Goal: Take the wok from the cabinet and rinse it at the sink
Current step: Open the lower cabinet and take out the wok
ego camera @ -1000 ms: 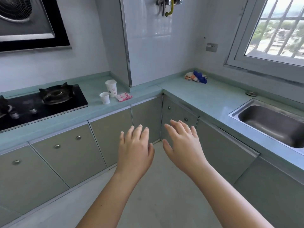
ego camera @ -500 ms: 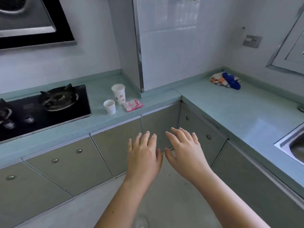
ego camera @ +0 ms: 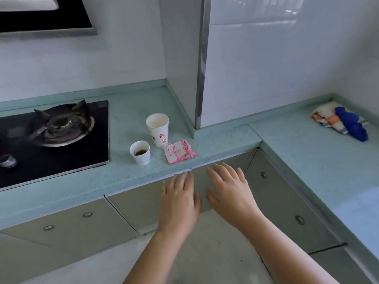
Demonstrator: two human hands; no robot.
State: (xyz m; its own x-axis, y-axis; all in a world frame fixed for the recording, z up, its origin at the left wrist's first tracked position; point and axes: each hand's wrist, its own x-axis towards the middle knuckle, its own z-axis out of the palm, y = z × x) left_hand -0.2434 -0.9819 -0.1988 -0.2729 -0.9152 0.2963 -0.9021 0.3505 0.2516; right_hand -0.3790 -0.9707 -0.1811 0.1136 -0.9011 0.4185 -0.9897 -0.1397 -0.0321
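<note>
Head view | left hand [ego camera: 178,199] and right hand [ego camera: 229,193] are hovering side by side, fingers loosely spread, holding nothing | both are facing closed cabinet doors [ego camera: 135,210] under the teal countertop [ego camera: 123,181] | wok hidden, place cannot be told

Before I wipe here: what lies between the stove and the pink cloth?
A small cup and a tall cup, shown in the head view.

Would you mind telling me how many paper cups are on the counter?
2. The tall patterned cup stands left of the pink packet; the small cup stands nearer the stove. None appears hidden.
</note>
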